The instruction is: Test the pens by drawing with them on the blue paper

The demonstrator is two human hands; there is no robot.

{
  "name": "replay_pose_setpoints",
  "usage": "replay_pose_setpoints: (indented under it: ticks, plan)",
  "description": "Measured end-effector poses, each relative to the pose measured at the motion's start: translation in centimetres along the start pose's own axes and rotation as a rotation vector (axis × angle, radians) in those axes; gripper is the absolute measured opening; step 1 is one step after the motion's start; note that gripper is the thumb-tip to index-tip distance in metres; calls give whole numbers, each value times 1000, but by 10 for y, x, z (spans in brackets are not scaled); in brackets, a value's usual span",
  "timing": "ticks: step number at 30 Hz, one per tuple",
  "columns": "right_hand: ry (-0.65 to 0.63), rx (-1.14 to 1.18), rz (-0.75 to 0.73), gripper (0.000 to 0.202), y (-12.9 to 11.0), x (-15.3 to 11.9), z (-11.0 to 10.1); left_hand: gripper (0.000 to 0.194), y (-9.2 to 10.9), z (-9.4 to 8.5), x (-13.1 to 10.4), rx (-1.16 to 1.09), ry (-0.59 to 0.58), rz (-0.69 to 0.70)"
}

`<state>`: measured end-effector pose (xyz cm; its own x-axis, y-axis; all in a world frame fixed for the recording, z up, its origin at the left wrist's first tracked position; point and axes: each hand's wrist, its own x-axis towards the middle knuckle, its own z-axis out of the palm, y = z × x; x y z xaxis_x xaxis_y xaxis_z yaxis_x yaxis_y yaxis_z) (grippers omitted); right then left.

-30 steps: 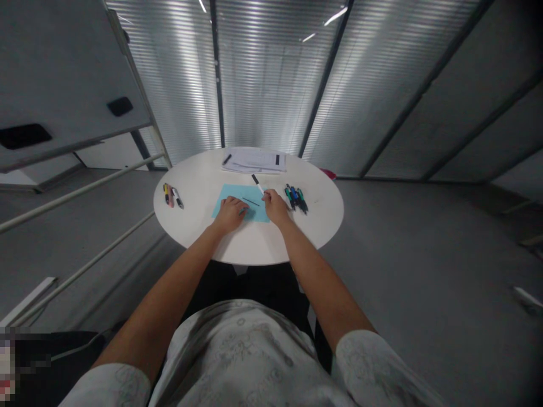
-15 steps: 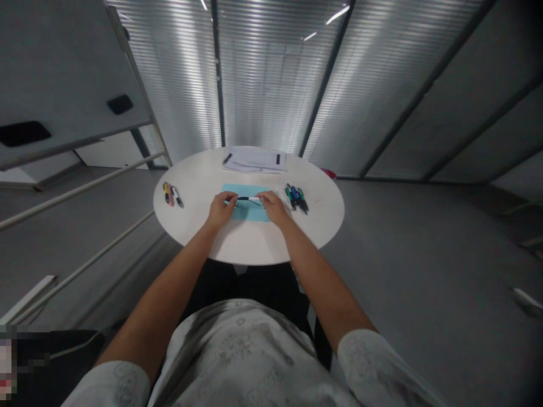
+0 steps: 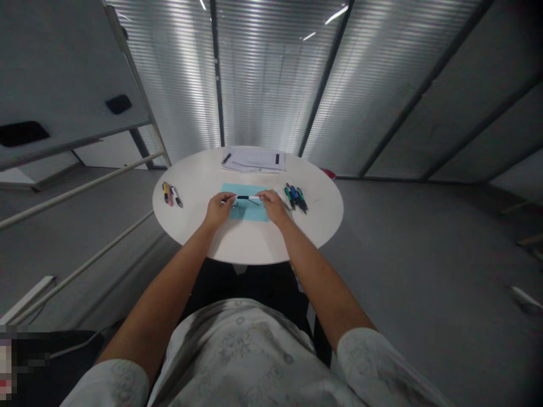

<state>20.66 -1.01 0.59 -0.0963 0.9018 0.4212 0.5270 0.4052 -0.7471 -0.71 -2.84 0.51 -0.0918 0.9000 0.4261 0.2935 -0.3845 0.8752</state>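
Observation:
A black-and-white pen [image 3: 243, 197] is held level above a light-blue sheet [image 3: 250, 213] on the round white table. My left hand [image 3: 218, 209] pinches its left end, and the fingers of my right hand [image 3: 274, 206] are closed on its white right end. Under the pen, a thin dark stick [image 3: 253, 202] lies slanted across the sheet. Beside my left fingertips are small dark pieces [image 3: 235, 206], too small to name. Right of my right hand lies a group of green, blue and black pens [image 3: 296, 198], with some pale, thin items partly hidden by that hand.
At the table's [image 3: 250, 246] far side lies a stack of papers [image 3: 254, 159] with a dark marker on its left corner. Yellow, pink and white markers [image 3: 170, 195] rest at the left. A pale metal rail [image 3: 85, 195] runs along the left, beyond the table edge.
My left hand has shifted slightly left, and a little more of the pen's left end shows between my hands. The right hand stays nearly in place.

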Motion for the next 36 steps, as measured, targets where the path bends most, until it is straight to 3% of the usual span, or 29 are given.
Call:
replay_pose_setpoints:
  ticks: [22, 36]
  plan:
    - [54, -55, -53, 29, 2, 0, -1, 14, -2, -1, 0, -11, -14, -54]
    - [105, 49, -107, 26, 12, 2, 1, 29, -11, 1, 2, 112, -63, -31]
